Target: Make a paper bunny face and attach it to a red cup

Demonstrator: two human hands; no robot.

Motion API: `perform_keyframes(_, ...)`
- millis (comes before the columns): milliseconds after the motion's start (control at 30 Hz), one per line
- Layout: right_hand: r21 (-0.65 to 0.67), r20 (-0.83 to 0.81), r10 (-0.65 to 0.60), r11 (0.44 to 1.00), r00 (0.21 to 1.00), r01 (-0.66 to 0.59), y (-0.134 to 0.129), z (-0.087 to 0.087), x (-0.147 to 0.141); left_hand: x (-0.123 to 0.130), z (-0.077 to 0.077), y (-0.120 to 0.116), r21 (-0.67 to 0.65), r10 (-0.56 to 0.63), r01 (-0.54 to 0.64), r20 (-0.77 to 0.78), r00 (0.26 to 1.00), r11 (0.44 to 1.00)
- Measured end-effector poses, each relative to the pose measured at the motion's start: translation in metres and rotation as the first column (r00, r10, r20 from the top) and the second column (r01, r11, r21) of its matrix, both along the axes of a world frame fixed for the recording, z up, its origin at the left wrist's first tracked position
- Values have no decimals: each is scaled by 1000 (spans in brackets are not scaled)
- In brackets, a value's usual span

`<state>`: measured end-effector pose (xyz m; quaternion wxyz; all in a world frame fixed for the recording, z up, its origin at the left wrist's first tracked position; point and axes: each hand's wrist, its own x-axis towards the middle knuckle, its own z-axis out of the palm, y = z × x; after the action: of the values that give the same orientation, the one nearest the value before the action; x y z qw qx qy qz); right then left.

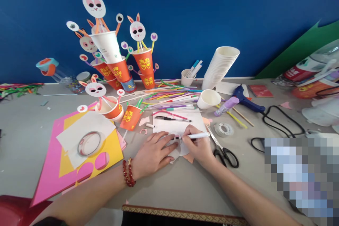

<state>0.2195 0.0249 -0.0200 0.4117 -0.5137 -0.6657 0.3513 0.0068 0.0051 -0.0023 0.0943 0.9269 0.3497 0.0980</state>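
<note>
My left hand [152,153] lies flat with fingers spread, pressing a round white paper face [182,148] with dark eyes against the table. A white marker [198,135] is gripped in my right hand [198,148], its tip at the face beside the eyes. Part of the face is hidden under my fingers. Peach paper pieces [189,158] show at its lower edge. Just beyond my hands, a white sheet [159,124] carries a black gel pen [169,118] and a pink pipe cleaner [177,114]. Black-handled scissors [227,157] lie close to my right wrist.
Rabbit-faced paper cups [143,60] stand at back left. Behind my hands lie pipe cleaners and markers [172,100]. A paper cup stack [221,67], glue stick [226,107], blue glue gun [243,100] and clear tape [224,129] are right; coloured sheets [51,148] with a tape roll [89,143] left.
</note>
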Motion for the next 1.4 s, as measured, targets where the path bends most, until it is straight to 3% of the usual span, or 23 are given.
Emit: perform_keyframes(1400,4,24,-11,1000,1000,11,0,1,1,0,0,0,9,-1,1,1,1000,1000)
